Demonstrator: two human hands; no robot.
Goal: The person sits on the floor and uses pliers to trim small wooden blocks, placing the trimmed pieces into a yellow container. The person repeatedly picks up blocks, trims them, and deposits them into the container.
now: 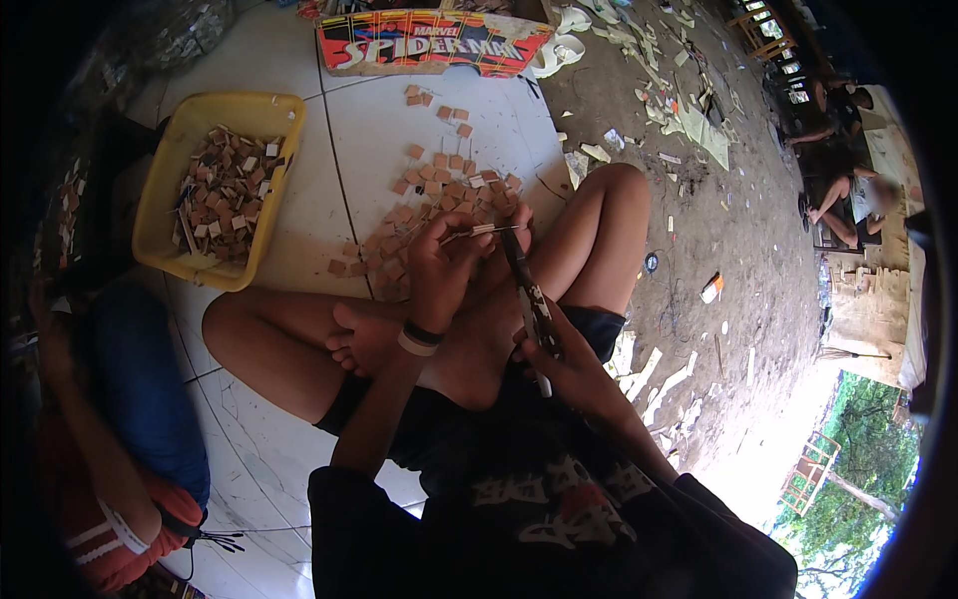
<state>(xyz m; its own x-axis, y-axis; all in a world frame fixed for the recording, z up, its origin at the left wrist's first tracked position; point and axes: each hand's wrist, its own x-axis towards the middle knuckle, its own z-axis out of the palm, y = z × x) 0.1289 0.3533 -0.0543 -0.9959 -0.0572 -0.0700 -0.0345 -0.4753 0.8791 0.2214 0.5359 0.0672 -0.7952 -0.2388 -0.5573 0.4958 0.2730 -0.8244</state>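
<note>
My left hand (444, 270) pinches a small wooden piece (483, 230) with a thin wire running out of it to the right. In my right hand (564, 364) is a pair of pliers (534, 304), dark with worn pale patches on the handles. The tip of the pliers meets the thin wire close to my left fingers; whether the jaws grip it is too small to tell. Just beyond my hands lies a loose heap of small square wooden tiles (439, 185), some with thin wires sticking out. My bare foot (361, 334) is beside my left wrist.
A yellow basin (155, 210) of similar tiles stands at the left on the pale tiled floor (269, 429). A red printed panel (429, 45) lies at the far side. Scraps litter the dirt ground (689, 250) at right. Another person's blue-clad leg (150, 399) is close on my left.
</note>
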